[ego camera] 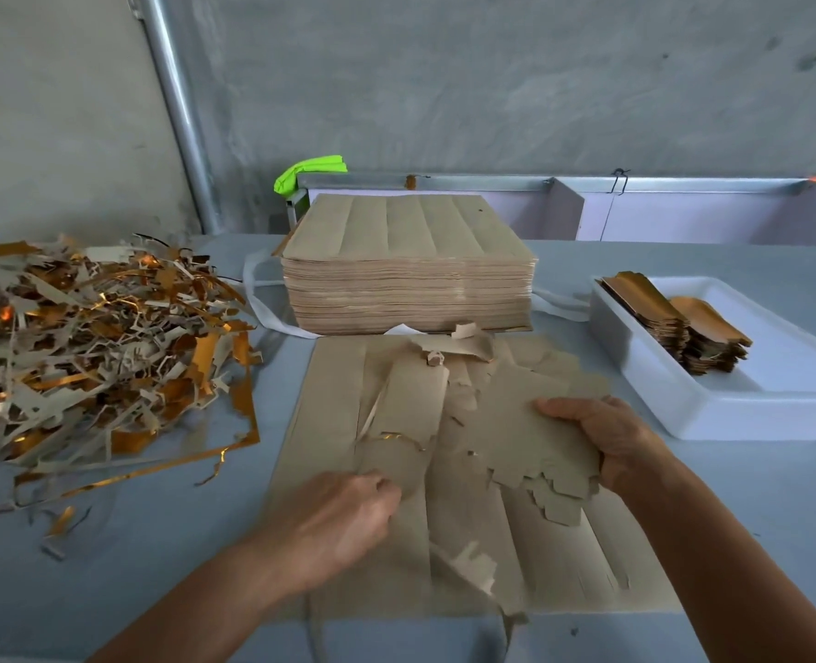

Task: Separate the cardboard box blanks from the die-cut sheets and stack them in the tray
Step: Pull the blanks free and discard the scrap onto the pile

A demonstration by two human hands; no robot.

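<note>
A brown die-cut sheet (pixel 343 423) lies flat on the table in front of me, partly torn apart. My right hand (pixel 606 437) grips a fan of separated box blanks (pixel 516 437) at their right edge, held just above the sheet. My left hand (pixel 348 514) pinches a strip of the sheet (pixel 410 471) near its middle. A tall stack of uncut die-cut sheets (pixel 406 260) stands behind. To the right, a white tray (pixel 683 399) holds two short piles of gold-faced blanks (pixel 673 318).
A big heap of gold and grey offcut strips (pixel 95 337) covers the table's left side. A metal rail (pixel 539 184) and a bright green object (pixel 310 172) sit behind the stack. A slanted metal pole (pixel 176 102) stands against the grey wall.
</note>
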